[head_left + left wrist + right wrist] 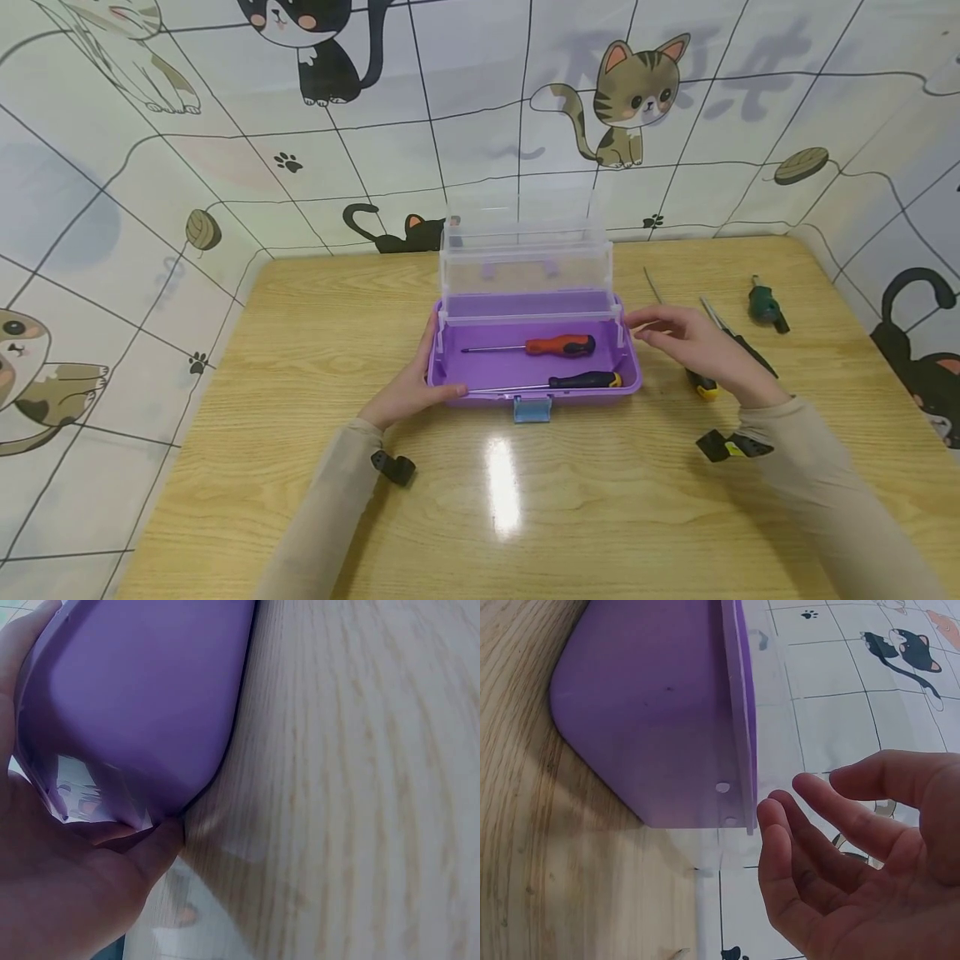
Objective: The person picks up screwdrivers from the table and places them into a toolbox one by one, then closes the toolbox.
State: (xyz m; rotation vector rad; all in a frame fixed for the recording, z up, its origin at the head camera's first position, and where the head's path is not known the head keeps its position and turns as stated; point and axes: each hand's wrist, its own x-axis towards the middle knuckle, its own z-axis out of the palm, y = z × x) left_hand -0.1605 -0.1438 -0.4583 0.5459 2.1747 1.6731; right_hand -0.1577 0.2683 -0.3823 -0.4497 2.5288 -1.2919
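Observation:
A purple toolbox [480, 368] stands on the table, its clear lid [525, 279] raised at the back. Inside lie a red and black screwdriver [558, 345] and, along the front wall, a black and yellow screwdriver [585, 380]. My left hand [408, 385] grips the box's left end, thumb over the front rim; in the left wrist view its fingers wrap around the purple end [142, 697]. Beside the right end is my right hand [693, 337], holding nothing. The right wrist view shows that hand [847, 855] with loosely bent fingers near the box rim [744, 720].
Right of the box lie a green stubby screwdriver [763, 305], a black-handled screwdriver [753, 354] and a black and yellow handle [702, 385] partly under my right hand. A blue latch [532, 409] hangs at the box's front. A cat-patterned sheet [480, 150] rises behind the wooden table [322, 333].

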